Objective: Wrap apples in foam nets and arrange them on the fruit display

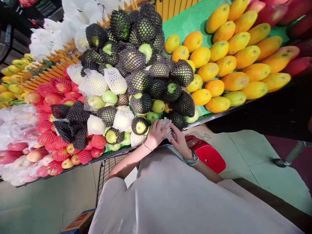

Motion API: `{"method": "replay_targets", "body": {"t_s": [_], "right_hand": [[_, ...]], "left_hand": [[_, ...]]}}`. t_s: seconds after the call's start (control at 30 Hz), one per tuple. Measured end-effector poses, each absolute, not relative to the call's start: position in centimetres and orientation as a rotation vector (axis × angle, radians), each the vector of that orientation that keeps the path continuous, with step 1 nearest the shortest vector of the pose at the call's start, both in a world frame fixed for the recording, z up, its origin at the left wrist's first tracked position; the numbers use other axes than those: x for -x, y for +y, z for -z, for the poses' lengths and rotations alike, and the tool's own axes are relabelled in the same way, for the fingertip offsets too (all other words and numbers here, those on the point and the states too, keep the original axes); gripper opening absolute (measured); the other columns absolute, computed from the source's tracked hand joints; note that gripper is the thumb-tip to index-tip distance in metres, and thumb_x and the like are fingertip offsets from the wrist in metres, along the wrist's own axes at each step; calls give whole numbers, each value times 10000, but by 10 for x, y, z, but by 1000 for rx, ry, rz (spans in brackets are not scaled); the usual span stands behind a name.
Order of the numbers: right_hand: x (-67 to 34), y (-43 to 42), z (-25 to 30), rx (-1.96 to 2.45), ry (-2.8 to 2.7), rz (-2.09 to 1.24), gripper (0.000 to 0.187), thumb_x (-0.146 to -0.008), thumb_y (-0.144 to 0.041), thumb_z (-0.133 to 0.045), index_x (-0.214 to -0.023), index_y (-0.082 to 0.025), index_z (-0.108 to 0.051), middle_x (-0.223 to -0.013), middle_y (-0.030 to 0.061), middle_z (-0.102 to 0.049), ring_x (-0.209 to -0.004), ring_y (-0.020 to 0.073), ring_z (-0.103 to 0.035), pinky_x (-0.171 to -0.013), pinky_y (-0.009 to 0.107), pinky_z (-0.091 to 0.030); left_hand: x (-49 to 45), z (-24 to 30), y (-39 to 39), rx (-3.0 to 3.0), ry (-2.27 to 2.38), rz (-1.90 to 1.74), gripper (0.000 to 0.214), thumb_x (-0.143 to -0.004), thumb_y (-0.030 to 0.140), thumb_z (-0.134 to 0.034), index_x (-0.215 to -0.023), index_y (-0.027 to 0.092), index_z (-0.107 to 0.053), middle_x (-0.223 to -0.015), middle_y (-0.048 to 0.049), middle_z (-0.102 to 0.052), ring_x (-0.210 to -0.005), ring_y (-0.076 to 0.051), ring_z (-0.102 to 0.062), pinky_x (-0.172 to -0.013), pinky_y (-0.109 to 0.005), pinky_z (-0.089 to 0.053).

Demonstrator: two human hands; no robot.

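Note:
Close to my body at the display's front edge, my left hand (156, 134) and my right hand (179, 142) are both closed on a white foam fruit net (167, 128). The net is mostly covered by my fingers, and whether a fruit sits inside it I cannot tell. Just beyond my hands lie bare green apples (152, 117) and a heap of green fruit in black foam nets (141, 103). To the left of my left hand are fruit in white nets (123, 119) and a fruit in a black net (140, 125).
Red-netted apples (60, 85) and a bunch of black nets (75, 118) lie left. Yellow mangoes (234, 81) line the green mat (188, 22) at right. Below the display edge stand a red plastic stool (207, 156), a wire cart (104, 172) and a cardboard box (79, 222).

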State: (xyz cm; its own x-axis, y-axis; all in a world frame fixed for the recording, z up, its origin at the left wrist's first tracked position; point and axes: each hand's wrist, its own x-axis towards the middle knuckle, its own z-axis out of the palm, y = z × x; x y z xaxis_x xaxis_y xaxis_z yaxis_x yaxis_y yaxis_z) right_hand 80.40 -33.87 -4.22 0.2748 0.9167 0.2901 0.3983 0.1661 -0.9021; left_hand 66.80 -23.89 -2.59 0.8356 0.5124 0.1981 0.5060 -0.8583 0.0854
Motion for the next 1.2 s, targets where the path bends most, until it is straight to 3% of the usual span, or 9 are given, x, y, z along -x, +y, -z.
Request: {"method": "replay_targets", "body": {"t_s": [0.1,0.2,0.43,0.53,0.6,0.67,0.77,0.97,1.2], "right_hand": [[-804,-350,35,1434,-1260,-451,268,-952,-170,-482,-1170,-229,-626,-1175,88,-680,-1155,251,-620,-999,475,-507],[-806,-356,39,1420,-1281,-372,178,-928,-156,-506,-1022,-218,-643,-900,54,-686,-853,207,-659,-763,378,-552],[-788,-347,69,1531,-1327,-555,135,-927,-276,-541,-1008,-180,-589,-896,71,-629,-769,195,-602,-695,346,-501],[-786,-348,82,1561,-1360,-433,126,-914,-293,-549,-945,-180,-594,-841,66,-616,-753,208,-581,-691,358,-473],[-786,-350,90,1525,-1391,-339,102,-903,-279,-564,-919,-187,-603,-826,68,-628,-764,222,-587,-696,367,-473],[-786,-352,95,1481,-1408,-282,74,-896,-253,-571,-908,-195,-614,-831,71,-644,-792,234,-606,-715,381,-490],[-783,-356,94,1449,-1422,-257,75,-893,-217,-559,-918,-200,-628,-859,75,-657,-845,244,-630,-750,402,-516],[-780,-361,75,1423,-1397,-139,72,-877,-200,-564,-877,-226,-631,-845,67,-648,-818,245,-638,-762,432,-513],[-774,-356,61,1372,-1354,-156,92,-893,-182,-556,-847,-214,-630,-805,52,-658,-799,222,-637,-772,413,-504]], "left_hand": [[-668,31,-245,-3006,862,-226,517,-951,303,-509,-1461,242,-448,-1280,-156,-597,-1163,-273,-572,-1005,-441,-482],[-673,32,-249,-3031,902,-60,488,-978,302,-445,-1467,302,-442,-1312,-132,-602,-1151,-275,-590,-956,-423,-501],[-670,0,-264,-3026,901,200,679,-955,438,-476,-1554,193,-270,-1549,-151,-392,-1390,-321,-430,-1097,-439,-392],[-638,-24,-269,-2977,902,19,647,-955,519,-443,-1502,179,-380,-1582,-128,-353,-1480,-293,-301,-1161,-408,-331],[-598,-38,-265,-2854,1034,-277,558,-978,514,-371,-1411,182,-491,-1511,-117,-461,-1441,-241,-374,-1148,-353,-357],[-545,-49,-255,-2637,1369,-694,441,-1010,408,-298,-1273,185,-573,-1333,-117,-614,-1295,-191,-533,-1100,-335,-416],[-457,-51,-231,-1963,2229,-1337,366,-989,351,-393,-1241,132,-541,-1253,-171,-629,-1200,-226,-589,-1061,-408,-449],[-362,-19,-192,-1121,2753,-733,402,-889,394,-607,-1157,97,-566,-1216,-211,-653,-1179,-307,-604,-1040,-442,-432],[-357,-13,-193,-1280,2755,-868,262,-878,390,-611,-988,153,-598,-1229,-170,-615,-1255,-308,-507,-1097,-462,-361]]}}
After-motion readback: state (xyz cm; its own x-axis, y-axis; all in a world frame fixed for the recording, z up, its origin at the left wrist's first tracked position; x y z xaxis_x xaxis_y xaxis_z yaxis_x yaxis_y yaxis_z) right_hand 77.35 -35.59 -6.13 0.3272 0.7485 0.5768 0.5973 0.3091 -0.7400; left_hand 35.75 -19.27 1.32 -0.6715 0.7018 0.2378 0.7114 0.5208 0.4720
